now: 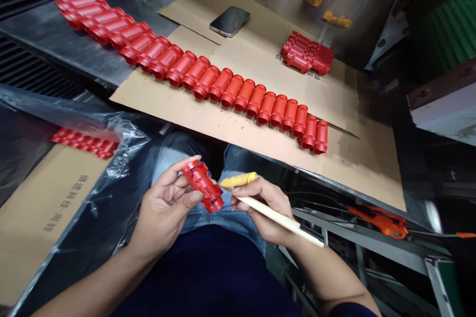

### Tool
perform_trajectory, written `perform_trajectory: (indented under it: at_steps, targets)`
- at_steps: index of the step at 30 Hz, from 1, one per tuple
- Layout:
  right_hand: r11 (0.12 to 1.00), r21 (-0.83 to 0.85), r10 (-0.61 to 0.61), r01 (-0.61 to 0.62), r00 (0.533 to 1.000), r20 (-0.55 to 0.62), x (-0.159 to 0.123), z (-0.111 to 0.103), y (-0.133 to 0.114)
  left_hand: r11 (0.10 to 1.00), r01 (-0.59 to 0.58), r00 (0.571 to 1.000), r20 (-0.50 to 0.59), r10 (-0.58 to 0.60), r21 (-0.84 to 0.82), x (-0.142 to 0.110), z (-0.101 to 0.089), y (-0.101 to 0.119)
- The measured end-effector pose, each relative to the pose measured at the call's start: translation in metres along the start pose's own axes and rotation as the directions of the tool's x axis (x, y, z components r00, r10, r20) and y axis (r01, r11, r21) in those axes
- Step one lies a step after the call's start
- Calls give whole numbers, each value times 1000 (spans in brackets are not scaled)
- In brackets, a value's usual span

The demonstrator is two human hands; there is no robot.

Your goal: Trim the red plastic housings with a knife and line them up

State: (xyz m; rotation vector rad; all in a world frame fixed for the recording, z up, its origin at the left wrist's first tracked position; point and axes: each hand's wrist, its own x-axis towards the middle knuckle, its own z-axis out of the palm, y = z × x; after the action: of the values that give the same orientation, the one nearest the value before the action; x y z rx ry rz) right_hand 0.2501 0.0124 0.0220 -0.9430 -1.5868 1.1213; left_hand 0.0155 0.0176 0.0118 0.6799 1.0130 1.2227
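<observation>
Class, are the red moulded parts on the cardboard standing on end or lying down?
Lying down: the red moulded parts rest lengthwise in a row on the cardboard.

- We list one view: a head-worn camera, looking from above the lap
- We find it facing forward and down, close over the left hand (pixel 163 210) and the right hand (pixel 266 210)
- We place the cardboard sheet (pixel 345 158) farther off, beyond both hands
</observation>
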Motion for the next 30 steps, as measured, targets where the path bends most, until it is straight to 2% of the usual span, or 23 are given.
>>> perform_trajectory:
  at_steps: [3,6,8,10,12,14,16,18,21,30]
  targets:
    - [984,153,95,-92,995,-11,2,3,0,1000,0,1000,31,-1,26,-2,-3,-2]
    - [903,381,215,-196,977,-7,11,8,3,997,-18,997,71,13,69,-4,-7,-5]
    - [847,492,236,-199,972,-13,16,10,5,995,-48,996,76,42,84,-5,-8,-6]
    - [836,523,214,-167,976,-30,19,10,6,994,-71,995,70,66,79,-5,-8,-6]
    - [901,420,151,-109,986,-69,17,9,5,995,-83,995,60,80,51,-4,-7,-6]
    - [979,203,38,-13,992,-119,11,7,2,996,-86,995,42,85,9,-2,-4,-4]
    - [996,5,-86,88,987,-132,4,7,-1,996,-80,996,25,81,-25,0,-2,-2]
    - [982,-100,-169,158,978,-119,-1,8,-3,997,-65,998,17,66,-43,1,0,0]
    - [968,-154,-214,196,971,-108,-3,10,-3,997,-48,999,18,49,-56,1,1,1]
    - [967,-153,-217,203,973,-80,-1,10,-3,996,-52,998,32,55,-71,0,1,1]
